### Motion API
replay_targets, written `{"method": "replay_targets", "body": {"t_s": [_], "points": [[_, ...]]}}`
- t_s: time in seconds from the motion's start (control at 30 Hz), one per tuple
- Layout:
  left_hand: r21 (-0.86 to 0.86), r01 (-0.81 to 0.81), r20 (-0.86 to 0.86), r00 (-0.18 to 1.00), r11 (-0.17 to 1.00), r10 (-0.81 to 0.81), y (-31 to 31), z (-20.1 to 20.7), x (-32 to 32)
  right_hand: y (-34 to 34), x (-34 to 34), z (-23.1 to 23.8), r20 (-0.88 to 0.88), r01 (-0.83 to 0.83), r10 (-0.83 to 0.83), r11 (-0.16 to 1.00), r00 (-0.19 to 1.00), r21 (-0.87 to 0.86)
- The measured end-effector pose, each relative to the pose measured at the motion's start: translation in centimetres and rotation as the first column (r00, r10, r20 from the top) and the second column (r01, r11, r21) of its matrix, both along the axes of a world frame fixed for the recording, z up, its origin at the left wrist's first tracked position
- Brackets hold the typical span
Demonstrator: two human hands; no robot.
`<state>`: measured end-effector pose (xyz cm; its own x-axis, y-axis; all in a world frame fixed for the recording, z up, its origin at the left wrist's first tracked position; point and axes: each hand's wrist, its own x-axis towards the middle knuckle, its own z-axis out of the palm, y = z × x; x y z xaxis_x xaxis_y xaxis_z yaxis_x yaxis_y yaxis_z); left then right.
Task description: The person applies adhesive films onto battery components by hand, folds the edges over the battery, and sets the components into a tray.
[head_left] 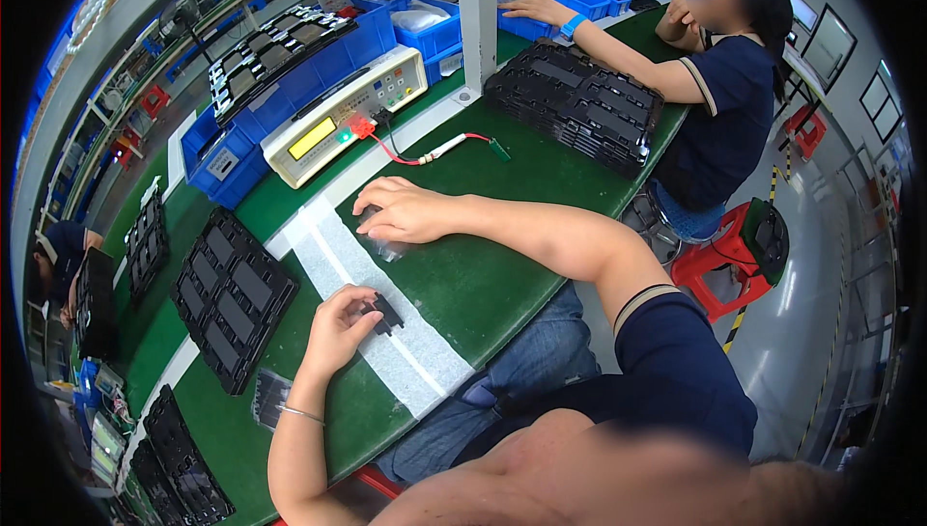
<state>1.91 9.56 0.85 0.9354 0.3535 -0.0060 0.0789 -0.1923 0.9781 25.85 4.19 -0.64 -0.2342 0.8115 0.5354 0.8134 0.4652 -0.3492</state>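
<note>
My left hand point(341, 331) pinches a small flat black part with notched edges point(387, 315) between thumb and fingers, over a pale cloth strip point(425, 357) on the green table. Farther off, my right hand point(413, 212) rests on the tabletop with its fingers bent down and closed. Part of a small dark piece point(367, 216) shows beneath those fingers, and the rest is hidden. Crumpled clear plastic point(390, 251) lies just under the right hand, near its thumb.
A cream tester point(345, 119) with a lit yellow display and red and black leads stands at the back. Black trays point(235, 299) lie left, with more stacked point(575, 101) at the far right. Blue bins point(224, 164) line the back. A co-worker point(724, 92) sits right, beside a red stool point(724, 265).
</note>
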Motion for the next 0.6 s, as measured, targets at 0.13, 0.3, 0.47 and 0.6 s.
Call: {"method": "replay_targets", "body": {"t_s": [0.13, 0.3, 0.47, 0.6], "points": [[0.018, 0.005, 0.003, 1.0, 1.0, -0.005, 0.03, -0.17, 0.08, -0.27, 0.17, -0.01, 0.085, 0.052, -0.053, 0.998, 0.995, 0.017], [0.019, -0.008, 0.007, 1.0, 1.0, 0.008, -0.06, -0.22, 0.07, -0.12, 0.19, -0.09, 0.12, 0.081, -0.081, 0.997, 0.989, 0.007], [0.045, -0.024, -0.021, 0.999, 0.999, 0.025, -0.04, 0.07, -0.05, -0.33, 0.2, 0.74, 0.081, 0.075, -0.075, 0.997, 0.994, -0.001], [0.074, 0.007, -0.009, 1.0, 0.997, -0.006, 0.17, -0.05, 0.11, -0.13, 0.72, 0.69, 0.1, 0.093, -0.096, 0.995, 0.99, 0.027]]}}
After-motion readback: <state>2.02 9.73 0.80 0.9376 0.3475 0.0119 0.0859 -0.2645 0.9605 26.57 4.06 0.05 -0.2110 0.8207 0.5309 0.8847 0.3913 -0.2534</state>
